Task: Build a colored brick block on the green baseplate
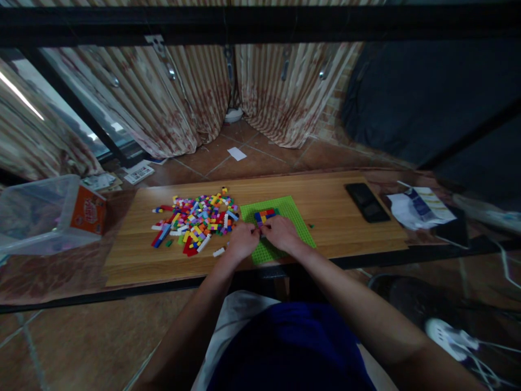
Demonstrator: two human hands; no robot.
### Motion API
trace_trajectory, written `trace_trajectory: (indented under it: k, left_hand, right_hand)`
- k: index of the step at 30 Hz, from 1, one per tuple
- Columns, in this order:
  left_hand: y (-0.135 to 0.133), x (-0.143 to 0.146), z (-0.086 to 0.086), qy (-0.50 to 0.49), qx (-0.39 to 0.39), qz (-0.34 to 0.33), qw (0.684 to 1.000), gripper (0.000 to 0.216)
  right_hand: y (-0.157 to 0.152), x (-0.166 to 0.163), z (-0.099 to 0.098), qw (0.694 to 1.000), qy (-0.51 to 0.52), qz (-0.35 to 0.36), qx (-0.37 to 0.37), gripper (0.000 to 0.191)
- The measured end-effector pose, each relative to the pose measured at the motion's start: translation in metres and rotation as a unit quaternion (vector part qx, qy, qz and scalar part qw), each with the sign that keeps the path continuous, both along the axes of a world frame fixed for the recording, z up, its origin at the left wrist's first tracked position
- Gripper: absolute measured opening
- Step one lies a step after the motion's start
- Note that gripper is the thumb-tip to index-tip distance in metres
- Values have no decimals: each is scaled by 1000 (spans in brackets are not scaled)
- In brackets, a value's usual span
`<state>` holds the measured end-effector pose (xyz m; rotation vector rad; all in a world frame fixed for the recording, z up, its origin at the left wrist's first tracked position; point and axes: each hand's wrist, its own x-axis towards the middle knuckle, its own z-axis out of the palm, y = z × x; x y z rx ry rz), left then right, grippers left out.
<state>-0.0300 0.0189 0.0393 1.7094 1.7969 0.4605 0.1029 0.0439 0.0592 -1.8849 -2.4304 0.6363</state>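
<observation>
A green baseplate point(291, 209) lies on the wooden board in front of me. On it stands a low block of joined toy bricks point(264, 215) in blue, red, yellow and orange, partly covered by my fingers. My left hand point(243, 240) is closed at the baseplate's left edge, its fingertips pinched near the front of the brick block. Over the baseplate, my right hand point(280, 233) is also closed, fingertips almost meeting the left ones. Whatever sits between the fingertips is too small and covered to make out. Just left of my hands spreads a pile of loose toy bricks point(199, 217).
A clear plastic bin point(38, 217) with an orange label stands at the far left. To the right lie a black phone point(367, 202) and crumpled papers point(419, 209). A white brick point(218, 252) lies near the board's point(325, 217) front edge.
</observation>
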Motion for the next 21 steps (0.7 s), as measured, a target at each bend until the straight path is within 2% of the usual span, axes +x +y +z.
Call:
trace_trajectory:
  k: [11,21]
  left_hand:
    - [7,-3,-3,23,-7,-24,999,27]
    - [10,1,-8,31,-9,-13,999,23]
  right_hand:
    - [0,-1,3,1000,5,-15,-12,28]
    - [-4,-7,2,1000,-8,-13,-5,31]
